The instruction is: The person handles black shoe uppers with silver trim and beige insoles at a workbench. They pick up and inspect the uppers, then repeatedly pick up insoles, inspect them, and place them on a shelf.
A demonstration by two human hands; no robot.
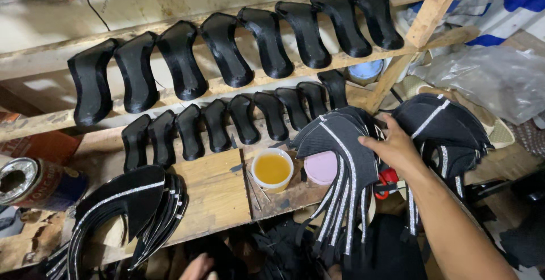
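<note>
**Strap-trimmed black shoe uppers under our right hand**

Shoe uppers (340,144), black with glittering silver strips, lie fanned in a stack on the wooden workbench (216,195), just right of a small cup of amber glue (272,169) and a pink lid (321,167). Our right hand (394,146) rests on top of this stack, fingers loosely spread and lying flat; we cannot tell whether any upper is actually pinched, since the fingertips are partly hidden against the black fabric. A second stack of uppers (445,127) sits just right of the hand, and a third (133,206) lies at the bench's left, cut off by the bottom edge. Something red (388,177) peeks out below the hand, too hidden to identify. Our left hand (198,268) barely shows at the bottom edge; its fingers are out of sight. Black shoe soles (227,47) lean in two rows on wooden rails behind.
</note>
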